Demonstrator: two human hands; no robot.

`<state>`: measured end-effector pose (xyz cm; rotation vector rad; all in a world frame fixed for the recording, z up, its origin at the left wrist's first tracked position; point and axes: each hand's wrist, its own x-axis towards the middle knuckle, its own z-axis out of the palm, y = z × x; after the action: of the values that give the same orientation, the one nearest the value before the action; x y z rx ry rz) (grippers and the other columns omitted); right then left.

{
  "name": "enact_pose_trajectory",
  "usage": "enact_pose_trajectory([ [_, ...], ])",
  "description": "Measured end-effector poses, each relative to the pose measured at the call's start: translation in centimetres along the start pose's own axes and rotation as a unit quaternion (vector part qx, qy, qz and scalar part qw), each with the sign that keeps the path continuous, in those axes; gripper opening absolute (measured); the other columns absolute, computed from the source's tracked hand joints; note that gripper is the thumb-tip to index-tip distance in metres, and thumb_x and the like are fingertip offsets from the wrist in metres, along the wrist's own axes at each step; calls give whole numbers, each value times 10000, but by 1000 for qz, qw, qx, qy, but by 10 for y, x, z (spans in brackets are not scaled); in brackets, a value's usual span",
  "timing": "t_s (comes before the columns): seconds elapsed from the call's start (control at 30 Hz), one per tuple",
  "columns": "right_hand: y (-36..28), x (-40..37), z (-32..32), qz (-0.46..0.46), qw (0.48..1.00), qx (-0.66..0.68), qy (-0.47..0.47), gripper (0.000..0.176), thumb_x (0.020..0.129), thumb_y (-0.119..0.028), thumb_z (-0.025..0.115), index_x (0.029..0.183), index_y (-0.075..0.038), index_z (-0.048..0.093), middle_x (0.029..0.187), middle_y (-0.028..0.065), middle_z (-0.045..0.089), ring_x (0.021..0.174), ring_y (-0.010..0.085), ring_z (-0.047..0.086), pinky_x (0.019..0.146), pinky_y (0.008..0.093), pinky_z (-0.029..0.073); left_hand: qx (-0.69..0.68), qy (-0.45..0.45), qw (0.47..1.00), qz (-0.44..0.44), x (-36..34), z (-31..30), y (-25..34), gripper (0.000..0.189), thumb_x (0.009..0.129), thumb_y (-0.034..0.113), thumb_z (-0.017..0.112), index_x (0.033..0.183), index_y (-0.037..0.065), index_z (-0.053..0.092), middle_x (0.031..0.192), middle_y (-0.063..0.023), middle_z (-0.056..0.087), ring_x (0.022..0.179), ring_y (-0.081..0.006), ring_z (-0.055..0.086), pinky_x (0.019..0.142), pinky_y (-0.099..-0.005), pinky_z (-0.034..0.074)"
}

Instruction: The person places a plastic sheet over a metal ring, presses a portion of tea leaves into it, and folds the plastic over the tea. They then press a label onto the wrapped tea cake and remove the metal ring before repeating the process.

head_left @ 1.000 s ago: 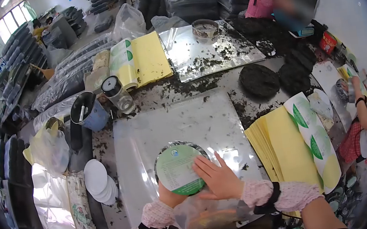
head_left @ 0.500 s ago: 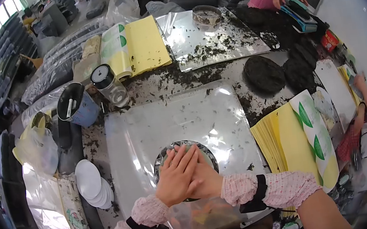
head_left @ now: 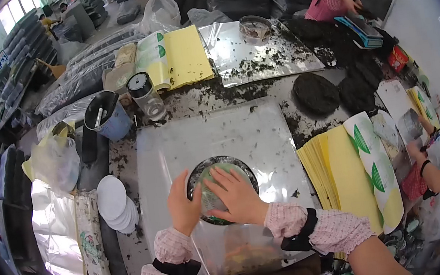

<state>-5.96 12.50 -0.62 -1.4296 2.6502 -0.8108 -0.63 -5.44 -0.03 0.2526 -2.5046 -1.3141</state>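
A round, dark-rimmed, shiny thing (head_left: 249, 168) lies on the silvery sheet (head_left: 166, 149) in front of me. A pale green printed disc (head_left: 211, 180) is on top of it, partly covered by my fingers. My right hand (head_left: 238, 197) rests on the disc with fingers spread. My left hand (head_left: 185, 203) is at the left edge of the round thing, its fingers pointing up and its thumb apart. It holds nothing that I can see. What lies under the disc is hidden.
Left are white discs (head_left: 112, 197), a blue cup (head_left: 111, 120) and a black-lidded jar (head_left: 150, 102). Yellow sheets (head_left: 345, 171) lie right; dark round cakes (head_left: 315, 94) lie beyond. Two co-workers stand on the right, one hand near a blue scale (head_left: 363, 32).
My hands were stacked over the round thing. The left hand has come off the right and moved left to the edge, uncovering the green disc. The view has shifted slightly.
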Motion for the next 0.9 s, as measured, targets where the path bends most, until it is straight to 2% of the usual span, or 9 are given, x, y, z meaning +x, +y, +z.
enact_pose_trajectory([
  [0.03, -6, -2, -3, 8, 1000, 17, 14, 748, 887, -500, 662, 1487, -106, 450, 1548, 247, 374, 1479, 417, 276, 1174, 640, 199, -28, 14, 995, -97, -7, 0, -2, 384, 871, 98, 706, 1237, -7, 652, 1139, -189, 700, 1067, -347, 683, 898, -381, 547],
  [0.2, -6, 1, 14, 33, 992, -56, -105, 766, 875, -530, 633, 1503, -128, 456, 1537, 249, 387, 1463, 438, 294, 1177, 610, 204, 112, 84, 973, 181, -25, -7, 90, 280, 774, 21, 726, 1051, 63, 746, 931, -137, 738, 766, -290, 726, 655, -371, 568],
  [0.23, -3, -3, 16, -18, 999, -40, 19, 758, 872, -516, 632, 1504, -132, 463, 1502, 258, 410, 1420, 452, 340, 1169, 581, 234, 98, 73, 972, 202, -26, 3, 94, 245, 772, 30, 730, 1011, 80, 746, 934, -133, 735, 762, -302, 716, 641, -383, 569],
  [0.4, 24, -22, -8, 73, 990, -7, 123, 704, 858, -292, 724, 1441, -20, 437, 1483, 236, 419, 1360, 380, 413, 1139, 482, 322, 123, 79, 963, 228, -51, 13, 94, 281, 804, 49, 693, 1081, 95, 710, 898, -96, 728, 725, -289, 704, 607, -369, 561],
  [0.47, 23, -5, 17, 138, 965, 107, -194, 702, 829, -274, 734, 1427, -24, 464, 1434, 245, 476, 1339, 372, 447, 1117, 443, 357, 159, 51, 967, 194, -60, 1, 101, 284, 787, 46, 709, 1067, 92, 721, 903, -93, 731, 741, -280, 713, 611, -356, 566],
  [0.53, -4, -8, 36, 94, 928, 185, -308, 583, 836, -245, 717, 1346, -32, 529, 1297, 231, 550, 1230, 375, 509, 1046, 429, 410, 223, -1, 967, 121, -59, -24, 108, 269, 809, 40, 709, 1075, 72, 727, 928, -112, 738, 767, -266, 728, 635, -335, 576],
  [0.63, -53, -26, 31, -111, 954, 230, -159, 262, 899, -181, 650, 1123, -52, 688, 958, 178, 686, 936, 397, 644, 866, 446, 518, 153, 35, 987, 40, -72, -34, 70, 204, 839, 70, 690, 1037, 46, 733, 925, -134, 739, 773, -294, 723, 663, -350, 579],
  [0.8, -1, -58, -40, 26, 976, 172, 128, 328, 899, -182, 656, 1196, -44, 663, 1062, 175, 691, 973, 369, 655, 860, 440, 525, -122, -3, 970, -210, -103, -58, -50, 240, 879, 66, 676, 1110, 38, 734, 1030, -173, 740, 965, -337, 719, 846, -387, 570],
  [0.9, 32, -124, -24, 89, 981, 70, 156, 478, 906, -217, 651, 1347, -47, 581, 1274, 217, 615, 1158, 402, 586, 1011, 479, 454, 216, -42, 972, 80, -137, -116, -74, 371, 893, 139, 669, 1253, 51, 669, 1269, -193, 657, 1217, -377, 606, 1026, -458, 483],
])
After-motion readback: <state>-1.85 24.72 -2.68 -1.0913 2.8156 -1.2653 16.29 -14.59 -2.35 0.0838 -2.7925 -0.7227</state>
